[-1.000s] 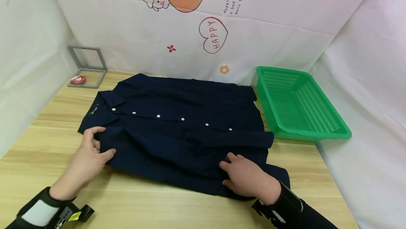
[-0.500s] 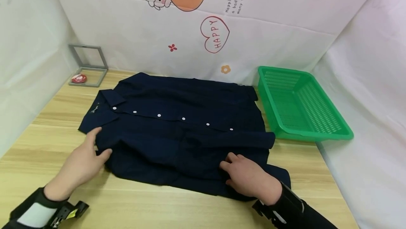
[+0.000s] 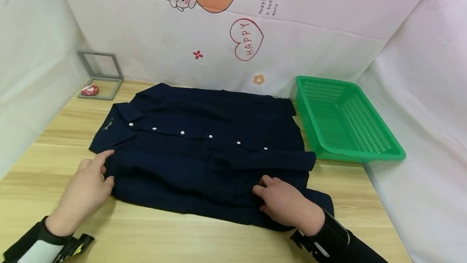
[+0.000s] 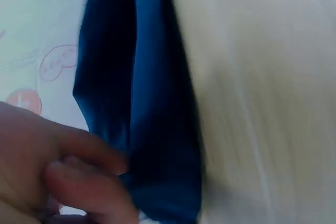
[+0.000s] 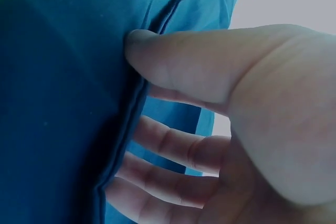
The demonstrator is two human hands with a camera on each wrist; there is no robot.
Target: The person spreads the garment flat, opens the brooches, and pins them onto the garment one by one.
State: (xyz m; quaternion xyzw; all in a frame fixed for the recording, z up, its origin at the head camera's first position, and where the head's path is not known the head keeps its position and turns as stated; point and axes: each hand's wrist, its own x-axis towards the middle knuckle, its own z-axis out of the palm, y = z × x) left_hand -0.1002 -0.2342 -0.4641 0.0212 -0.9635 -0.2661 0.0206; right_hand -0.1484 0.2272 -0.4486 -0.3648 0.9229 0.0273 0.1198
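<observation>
A dark navy button-up shirt (image 3: 175, 161) with white buttons lies spread on the wooden table, its collar to the left. My left hand (image 3: 85, 184) is at the near shoulder edge, pinching the cloth between thumb and fingers. The left wrist view shows the shirt's edge (image 4: 163, 108) running away from those fingertips, partly hidden by them. Near the hem on the right, my right hand (image 3: 286, 202) grips the front layer. In the right wrist view its thumb (image 5: 178, 61) presses on top of a folded edge, with the other fingers beneath.
A green perforated basket (image 3: 346, 155) stands right of the shirt. At the back left is an open grey frame-like case (image 3: 117, 88) with a small red round object (image 3: 89, 90). White printed cloth walls (image 3: 164, 44) enclose the table (image 3: 175, 238).
My left hand loosened, shifted left along the shoulder edge and has drawn the cloth there slightly left, smoothing its lower edge. The right hand has stayed in place.
</observation>
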